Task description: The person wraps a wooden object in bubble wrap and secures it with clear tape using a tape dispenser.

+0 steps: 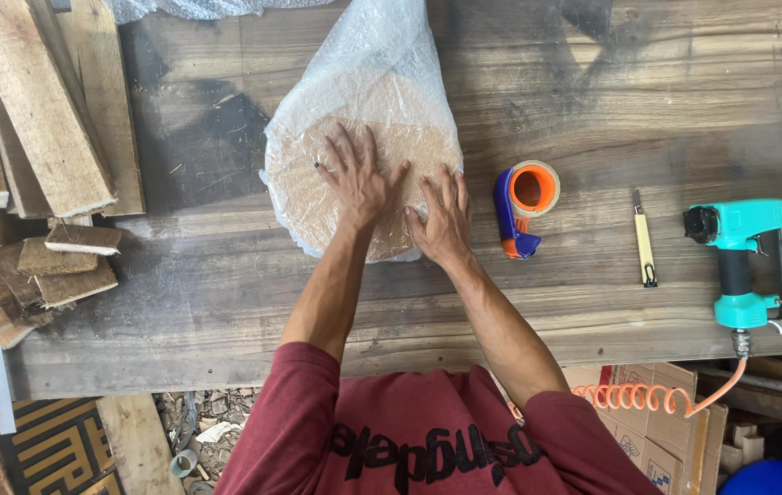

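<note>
Both forearms reach out, left hand (357, 181) and right hand (442, 220) flat on bubble-wrapped disc (318, 197).

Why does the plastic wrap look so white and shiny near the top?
Head view: daylight glares off the bubble wrap above the left hand and right hand; dark patches stain the wooden table; the image is sharp overall, and the table edges look slightly bowed by the wide lens.

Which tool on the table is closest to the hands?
The orange-and-blue tape dispenser, just beside the right hand; the yellow knife and teal nail gun lie farther right.
</note>
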